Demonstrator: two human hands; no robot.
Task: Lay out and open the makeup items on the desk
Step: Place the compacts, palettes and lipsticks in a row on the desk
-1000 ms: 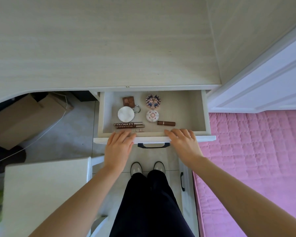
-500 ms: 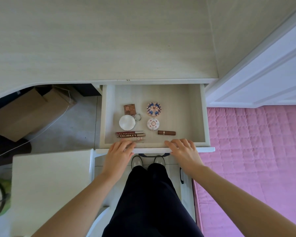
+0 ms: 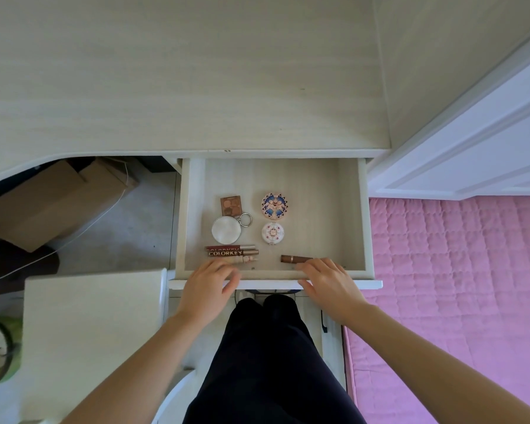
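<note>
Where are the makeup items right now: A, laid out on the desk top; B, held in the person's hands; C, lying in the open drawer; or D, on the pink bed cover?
C: the compacts, tubes and lipstick all lie on the floor of the open drawer.

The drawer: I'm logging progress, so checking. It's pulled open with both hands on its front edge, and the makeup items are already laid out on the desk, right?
Not quite. The head view shows the makeup items still inside the drawer, not on the desk. The rest holds: left hand and right hand rest on its front edge.
</note>
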